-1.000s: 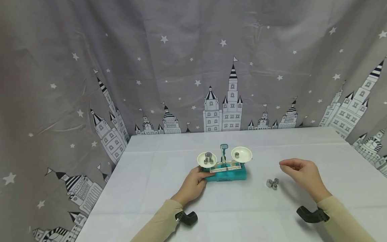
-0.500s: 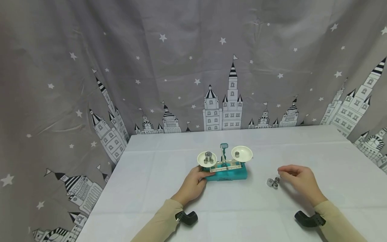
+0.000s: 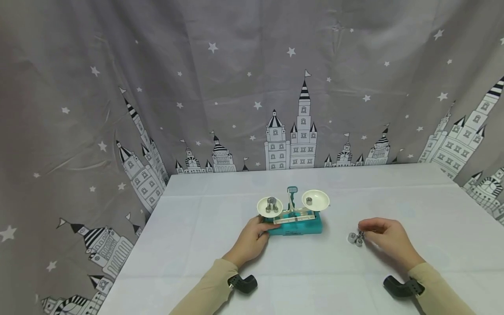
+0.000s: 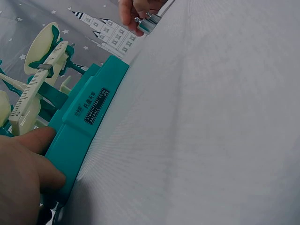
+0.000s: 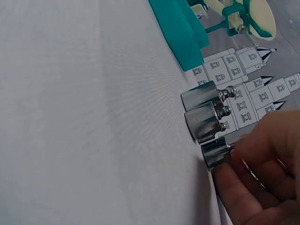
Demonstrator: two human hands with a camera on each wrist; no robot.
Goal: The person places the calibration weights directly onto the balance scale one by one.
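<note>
A teal pan balance stands mid-table. My left hand holds the left end of its base, one finger on top and another digit against the front face in the left wrist view. Several metal weights sit in the left cream pan, and one weight in the right pan. Right of the balance, a small cluster of knobbed metal weights stands on the table. My right hand pinches the knob of the nearest weight; the fingertips are partly hidden.
A white cloth covers the table. Behind and at the sides hangs a grey curtain printed with castles and stars. Each wrist wears a black camera mount over a beige sleeve.
My right hand has moved down and slightly left onto the weight cluster, its fingertips now at one weight. The left hand and the balance have stayed still.
</note>
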